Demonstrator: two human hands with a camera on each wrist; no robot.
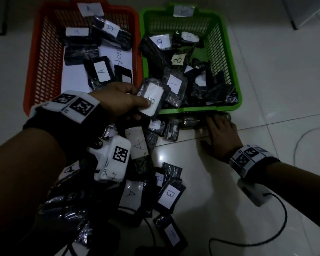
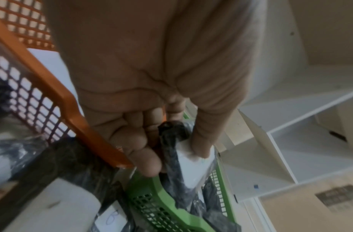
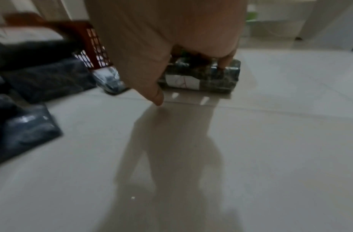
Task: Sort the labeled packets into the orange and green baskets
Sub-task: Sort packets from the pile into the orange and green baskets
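Observation:
My left hand (image 1: 140,108) pinches a black packet (image 1: 151,98) with a white label marked B, thumb on the label. It hovers over the near rim where the orange basket (image 1: 29,89) and the green basket (image 1: 192,109) meet. The left wrist view shows that packet (image 2: 189,169) hanging above the green basket's rim (image 2: 151,188). My right hand (image 1: 216,130) lies with straight fingers on a dark packet (image 1: 194,121) on the floor just in front of the green basket. In the right wrist view the fingers (image 3: 226,60) press on top of this packet (image 3: 201,78), the thumb held apart.
Several black packets labelled A and B lie piled on the floor (image 1: 131,196) near my left arm. The orange basket holds packets marked A, the green one packets marked B. A black cable (image 1: 277,228) loops over the white tiles at the right.

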